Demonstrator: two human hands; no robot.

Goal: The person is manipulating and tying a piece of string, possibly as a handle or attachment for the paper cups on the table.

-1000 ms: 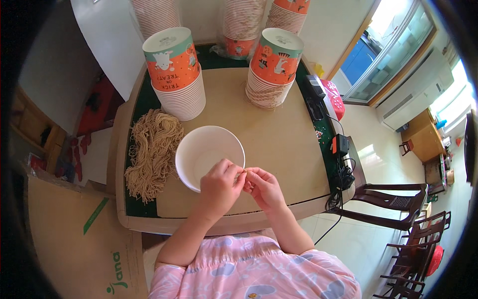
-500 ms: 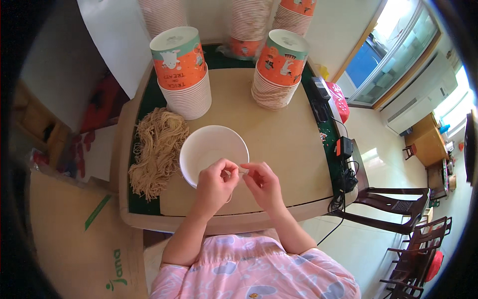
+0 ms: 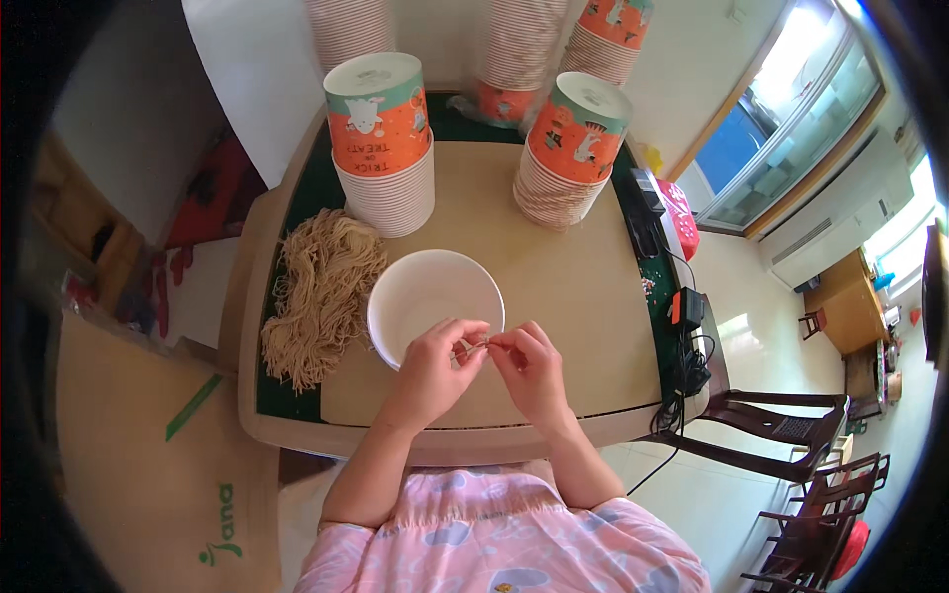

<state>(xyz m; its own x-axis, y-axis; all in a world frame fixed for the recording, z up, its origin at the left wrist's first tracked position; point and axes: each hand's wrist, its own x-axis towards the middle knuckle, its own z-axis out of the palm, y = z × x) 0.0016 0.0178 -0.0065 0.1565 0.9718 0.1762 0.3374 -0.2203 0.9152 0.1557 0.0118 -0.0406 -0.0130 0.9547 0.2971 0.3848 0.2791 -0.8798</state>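
My left hand [image 3: 441,362] and my right hand [image 3: 532,374] meet over the near rim of a white paper bucket [image 3: 427,287]. Both are closed, fingertips pinched on a thin beige string [image 3: 478,345] that runs between them; its ends are hidden by my fingers. The bucket stands upright on the table, its inside showing plain white. Left of it lies a loose heap of beige strings [image 3: 324,296], at the table's left edge.
Behind stand upside-down stacks of orange and green printed paper buckets, a left stack [image 3: 382,148] and a right stack [image 3: 573,148]. More wrapped stacks [image 3: 514,59] rise farther back. A black adapter with cables [image 3: 686,308] lines the right edge. A dark chair [image 3: 771,425] stands beyond.
My view has shifted slightly, so the table things appear a little to the right. My hands remain together at the bucket's near rim; the string's hanging loop under my left hand no longer shows.
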